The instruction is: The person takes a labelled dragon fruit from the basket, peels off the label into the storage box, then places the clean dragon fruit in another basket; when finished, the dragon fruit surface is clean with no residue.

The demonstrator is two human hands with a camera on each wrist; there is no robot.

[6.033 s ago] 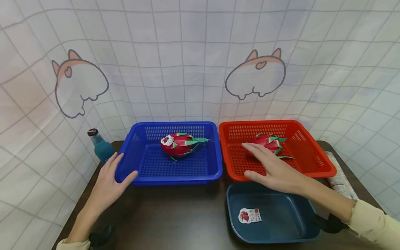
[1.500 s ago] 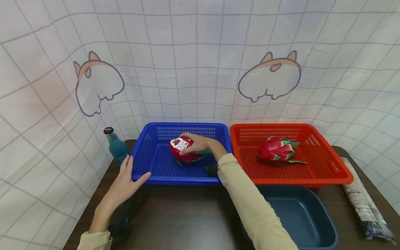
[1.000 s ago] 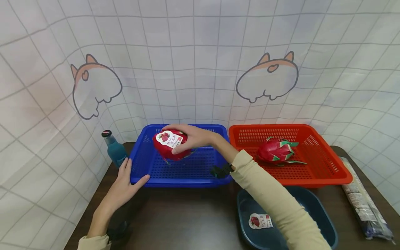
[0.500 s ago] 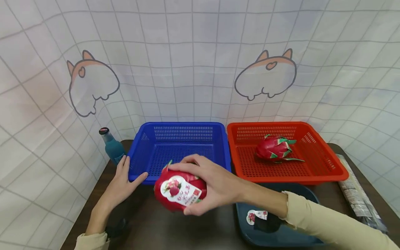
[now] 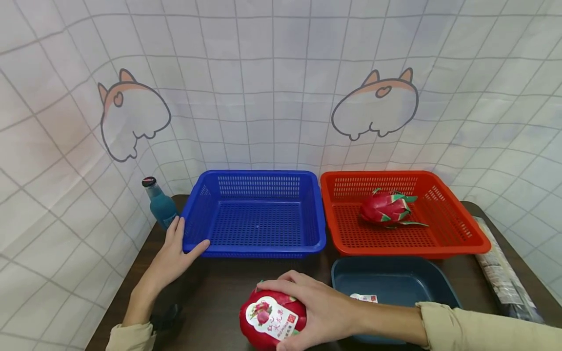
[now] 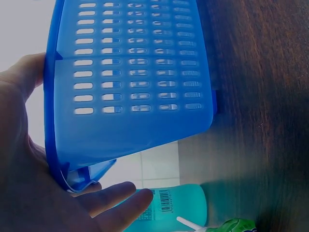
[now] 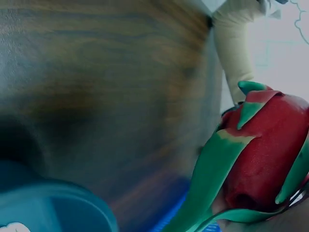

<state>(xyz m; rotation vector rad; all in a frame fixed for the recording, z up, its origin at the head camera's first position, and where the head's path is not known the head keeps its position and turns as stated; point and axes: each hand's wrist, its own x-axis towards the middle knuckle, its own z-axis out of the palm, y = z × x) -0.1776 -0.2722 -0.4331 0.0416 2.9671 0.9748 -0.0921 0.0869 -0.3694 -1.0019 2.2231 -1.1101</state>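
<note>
My right hand (image 5: pixel 327 309) grips a red dragon fruit (image 5: pixel 249 331) above the dark table, in front of the blue basket (image 5: pixel 259 224). A white printed label (image 5: pixel 274 319) is stuck on the fruit's end. The right wrist view shows its green leaf tips and red side (image 7: pixel 265 150). My left hand (image 5: pixel 169 261) touches the front left corner of the blue basket, fingers fairly straight. In the left wrist view the thumb is at the basket's rim (image 6: pixel 49 111) and the fingertips (image 6: pixel 140 200) lie near a teal bottle. Another dragon fruit (image 5: pixel 384 208) lies in the red basket (image 5: pixel 408 241).
The teal bottle (image 5: pixel 162 207) stands left of the blue basket. A dark blue tray (image 5: pixel 391 265), partly behind the right arm, holds a label (image 5: pixel 369 298). A long plastic-wrapped pack (image 5: pixel 502 273) lies along the right table edge. A tile-patterned sheet (image 5: pixel 272 97) hangs behind.
My right hand took hold of the dragon fruit in the blue basket, lifted it out and brought it toward me over the table. My left hand stays at the basket's corner.
</note>
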